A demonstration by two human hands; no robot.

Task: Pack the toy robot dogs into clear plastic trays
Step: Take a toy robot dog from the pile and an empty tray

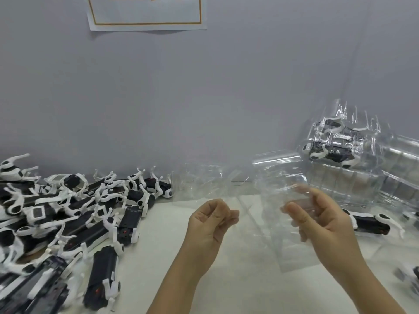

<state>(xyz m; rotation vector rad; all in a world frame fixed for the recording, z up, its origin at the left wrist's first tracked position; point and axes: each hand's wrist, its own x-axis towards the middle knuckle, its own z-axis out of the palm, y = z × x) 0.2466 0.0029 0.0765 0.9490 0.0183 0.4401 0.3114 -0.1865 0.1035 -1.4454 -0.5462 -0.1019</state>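
A heap of black-and-white toy robot dogs [68, 214] covers the left of the white table. My right hand [322, 220] grips a clear plastic tray [281, 177] held upright above the table's middle. My left hand [210, 220] pinches the edge of another clear tray [204, 184] that spreads toward the wall. Both trays are see-through and their outlines are faint. At the far right a packed tray with dogs inside [335, 143] lies on a stack of clear trays [362, 184].
One loose dog [371, 223] lies right of my right hand, and part of another thing shows at the right edge [410, 275]. A grey wall with a paper notice [147, 12] stands behind the table. Bare white table top [158, 245] lies between the heap and my hands.
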